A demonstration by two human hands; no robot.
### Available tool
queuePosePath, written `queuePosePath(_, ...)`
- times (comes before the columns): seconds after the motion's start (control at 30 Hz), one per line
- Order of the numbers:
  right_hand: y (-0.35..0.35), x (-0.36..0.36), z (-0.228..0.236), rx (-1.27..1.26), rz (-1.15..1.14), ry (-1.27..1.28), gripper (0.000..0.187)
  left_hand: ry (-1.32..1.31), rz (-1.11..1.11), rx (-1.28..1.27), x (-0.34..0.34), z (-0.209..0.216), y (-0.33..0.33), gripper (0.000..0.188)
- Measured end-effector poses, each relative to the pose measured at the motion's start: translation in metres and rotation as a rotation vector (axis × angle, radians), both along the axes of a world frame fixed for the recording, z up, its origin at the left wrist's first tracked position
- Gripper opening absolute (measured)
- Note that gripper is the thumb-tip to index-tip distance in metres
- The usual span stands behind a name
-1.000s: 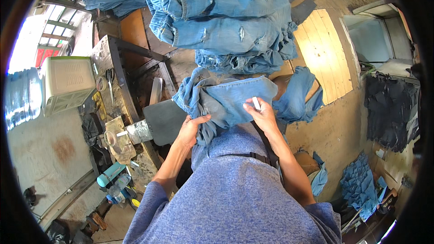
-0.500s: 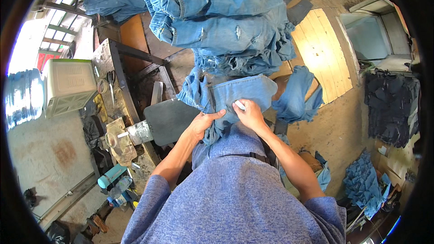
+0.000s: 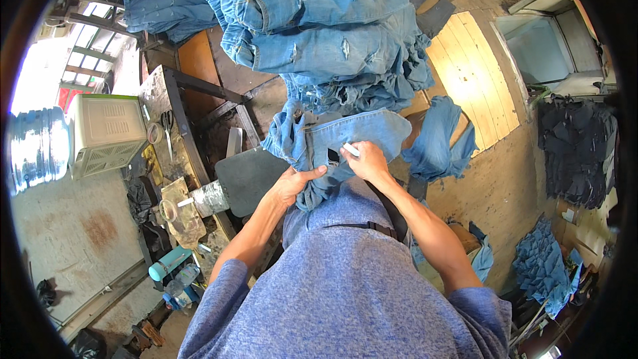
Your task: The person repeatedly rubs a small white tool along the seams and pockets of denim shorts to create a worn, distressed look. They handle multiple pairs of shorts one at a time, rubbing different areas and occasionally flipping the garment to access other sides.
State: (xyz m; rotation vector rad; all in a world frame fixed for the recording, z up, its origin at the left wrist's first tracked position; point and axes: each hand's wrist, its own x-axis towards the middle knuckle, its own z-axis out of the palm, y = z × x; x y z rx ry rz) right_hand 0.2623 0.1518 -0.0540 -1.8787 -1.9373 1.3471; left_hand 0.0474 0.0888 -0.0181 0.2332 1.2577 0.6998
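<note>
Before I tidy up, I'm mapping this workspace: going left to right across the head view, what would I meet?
Large clear bottle, cream box, scissors, left hand, right hand, draped denim piece, black cloths.

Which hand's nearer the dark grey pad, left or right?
Left. The left hand, on the denim garment, is at the right edge of the dark grey pad in the picture; the right hand, holding a white stick, is farther right.
</note>
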Motion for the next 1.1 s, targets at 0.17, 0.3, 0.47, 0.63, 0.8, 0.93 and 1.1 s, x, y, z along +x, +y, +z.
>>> queuePosePath(0.17,0.002,0.004,0.013,0.064,0.026,0.080,0.036,0.021,-0.002,0.046,0.001,-0.009,0.000,0.054)
queuePosePath(0.3,0.002,0.001,0.011,-0.146,0.056,0.387,0.034,0.032,-0.022,0.103,0.002,-0.017,-0.001,0.054)
queuePosePath(0.47,-0.003,0.003,0.000,-0.223,-0.096,0.565,0.036,0.043,-0.027,0.086,0.002,-0.019,-0.003,0.056)
queuePosePath(0.63,-0.004,0.005,-0.003,-0.257,0.014,0.503,0.035,-0.029,-0.041,0.091,0.001,-0.020,-0.002,0.068)
queuePosePath(0.8,0.001,0.009,0.001,-0.400,-0.035,0.535,0.028,-0.027,-0.053,0.085,-0.001,-0.025,-0.003,0.067)
queuePosePath(0.93,-0.001,0.013,0.003,-0.423,-0.139,0.553,0.027,-0.049,-0.029,0.100,-0.001,-0.030,-0.003,0.056)
queuePosePath(1.1,-0.004,0.007,-0.002,-0.321,0.060,0.588,0.028,0.000,-0.076,0.087,-0.001,-0.030,-0.001,0.053)
